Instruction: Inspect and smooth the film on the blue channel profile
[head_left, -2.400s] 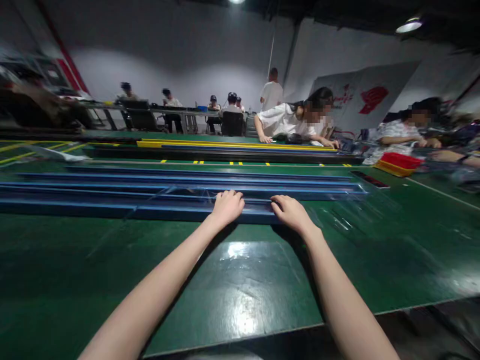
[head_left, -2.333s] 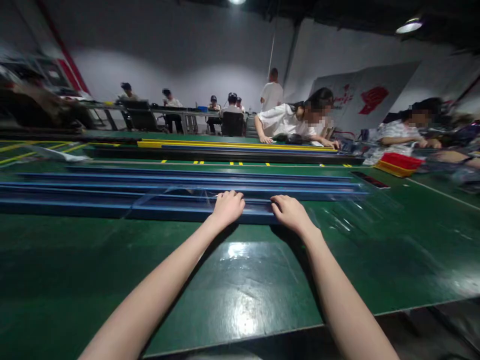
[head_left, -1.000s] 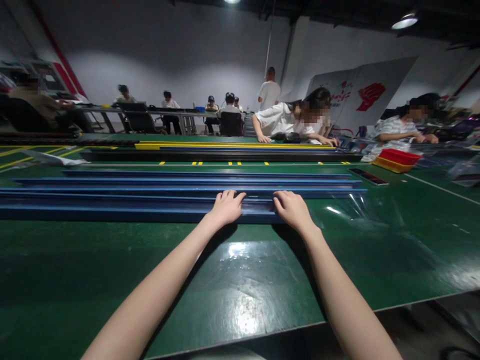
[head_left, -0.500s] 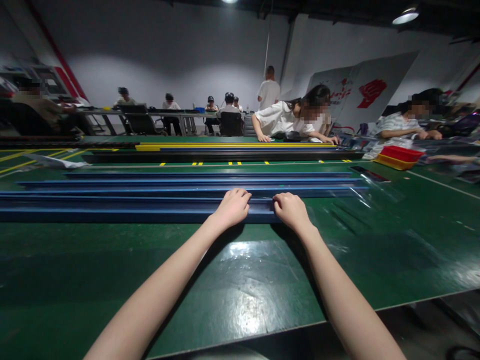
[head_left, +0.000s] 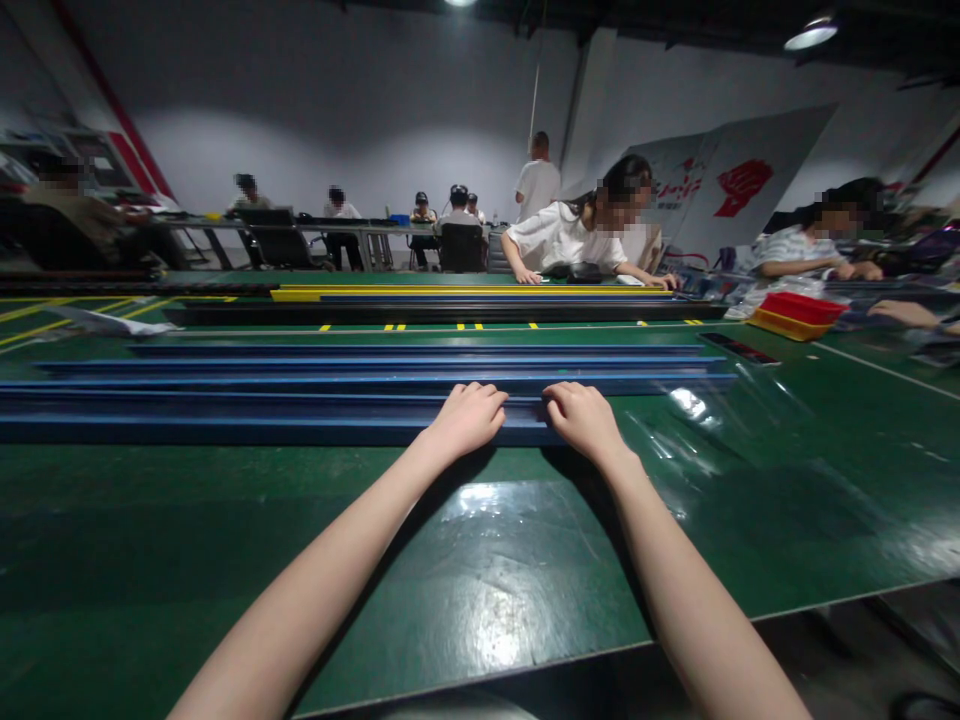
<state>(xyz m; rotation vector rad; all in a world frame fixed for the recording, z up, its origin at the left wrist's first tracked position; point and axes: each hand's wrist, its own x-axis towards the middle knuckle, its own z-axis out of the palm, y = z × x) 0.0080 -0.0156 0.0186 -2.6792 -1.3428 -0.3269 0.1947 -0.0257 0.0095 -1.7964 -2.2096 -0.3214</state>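
Left hand (head_left: 474, 414) and right hand (head_left: 585, 416) curl over the near rail (head_left: 225, 416), its long axis left-right; pinch unclear.

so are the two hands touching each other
Apart: the head view shows a bare stretch of blue rail between the left hand and right hand.

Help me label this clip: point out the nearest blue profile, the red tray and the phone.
Nearest blue profile (head_left: 225, 410): head view, inside its long channel.
Red tray (head_left: 802, 308): head view, its near side.
Phone (head_left: 739, 349): head view, its dark upper face.
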